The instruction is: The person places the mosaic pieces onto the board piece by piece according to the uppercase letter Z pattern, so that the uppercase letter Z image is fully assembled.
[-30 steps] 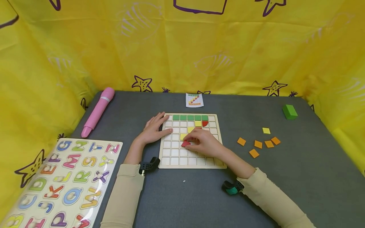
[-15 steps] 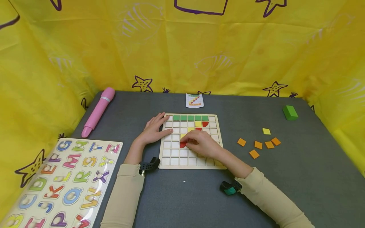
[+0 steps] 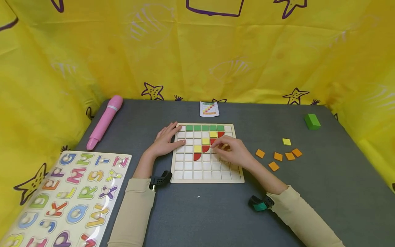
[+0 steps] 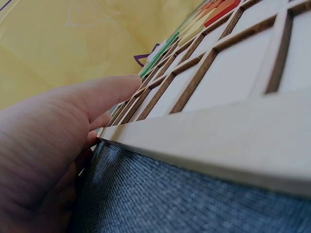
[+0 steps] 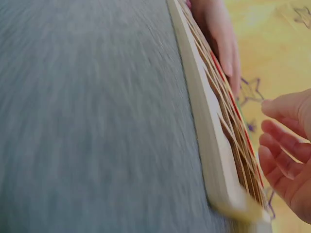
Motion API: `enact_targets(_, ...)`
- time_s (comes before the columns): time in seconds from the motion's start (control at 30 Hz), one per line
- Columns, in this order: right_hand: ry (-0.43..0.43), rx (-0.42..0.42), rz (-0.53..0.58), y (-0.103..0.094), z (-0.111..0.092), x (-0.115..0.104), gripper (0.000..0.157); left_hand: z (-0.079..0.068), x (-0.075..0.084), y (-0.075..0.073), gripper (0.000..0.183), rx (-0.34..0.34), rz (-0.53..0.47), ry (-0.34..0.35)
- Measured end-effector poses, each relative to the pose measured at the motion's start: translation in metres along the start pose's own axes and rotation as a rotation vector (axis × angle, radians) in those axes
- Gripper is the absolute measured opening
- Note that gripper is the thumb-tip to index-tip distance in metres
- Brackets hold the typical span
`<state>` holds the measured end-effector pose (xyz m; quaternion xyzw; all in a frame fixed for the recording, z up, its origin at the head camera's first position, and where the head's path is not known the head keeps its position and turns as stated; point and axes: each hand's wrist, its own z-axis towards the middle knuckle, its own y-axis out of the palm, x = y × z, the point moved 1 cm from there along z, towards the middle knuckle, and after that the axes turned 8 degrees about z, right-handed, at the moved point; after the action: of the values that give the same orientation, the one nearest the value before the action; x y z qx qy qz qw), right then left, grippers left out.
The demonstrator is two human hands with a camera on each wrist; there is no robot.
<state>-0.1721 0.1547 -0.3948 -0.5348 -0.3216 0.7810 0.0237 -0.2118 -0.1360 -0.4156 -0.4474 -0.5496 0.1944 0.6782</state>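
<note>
A wooden grid board (image 3: 207, 181) with white cells lies mid-table. My left hand (image 3: 165, 140) rests on its left edge with fingers stretched, thumb over the rim, as the left wrist view shows too. My right hand (image 3: 233, 151) is above the board's right part; in the right wrist view its fingers (image 5: 286, 150) are loosely bent with nothing between them. Green square tiles (image 3: 205, 128) fill much of the top row. Below, three yellow squares (image 3: 197, 148) and several red quarter-round tiles (image 3: 197, 157) step diagonally down to the left. The right hand hides some cells.
Right of the board lie several orange tiles (image 3: 273, 166), a yellow tile (image 3: 286, 141) and a green block (image 3: 312, 121). A pattern card (image 3: 209, 109) lies behind the board. At left are a pink toy microphone (image 3: 105, 122) and a letter puzzle board (image 3: 72, 199).
My right hand has let go of the lowest red quarter-round tile, now lying in its cell, and moved right and slightly up. The left hand stays in place.
</note>
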Motion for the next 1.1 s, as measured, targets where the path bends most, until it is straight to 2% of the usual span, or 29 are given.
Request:
enact_targets(0.13,0.069,0.052,0.011,-0.016,-0.009,0.008,0.010,0.001,-0.001,0.000,0.072,-0.001,0.002,0.006)
enact_targets(0.3,0.113,0.089,0.004,-0.034,-0.021,0.019,0.012,0.000,-0.002,0.000,0.073,0.000,-0.003,0.010)
enact_targets(0.53,0.107,0.148,-0.052,-0.057,-0.038,0.034,0.015,-0.001,0.001,-0.001,0.072,-0.005,0.001,-0.004)
enact_targets(0.73,0.099,0.177,-0.147,-0.081,-0.052,0.043,0.017,-0.001,0.001,-0.001,0.073,-0.006,-0.005,-0.001)
enact_targets(0.9,0.151,0.188,-0.227,-0.101,-0.062,0.049,0.017,-0.001,0.000,0.000,0.073,-0.004,-0.001,0.004)
enact_targets(1.1,0.167,0.205,-0.293,-0.126,-0.073,0.058,0.022,-0.001,0.001,-0.001,0.072,-0.007,0.002,-0.003)
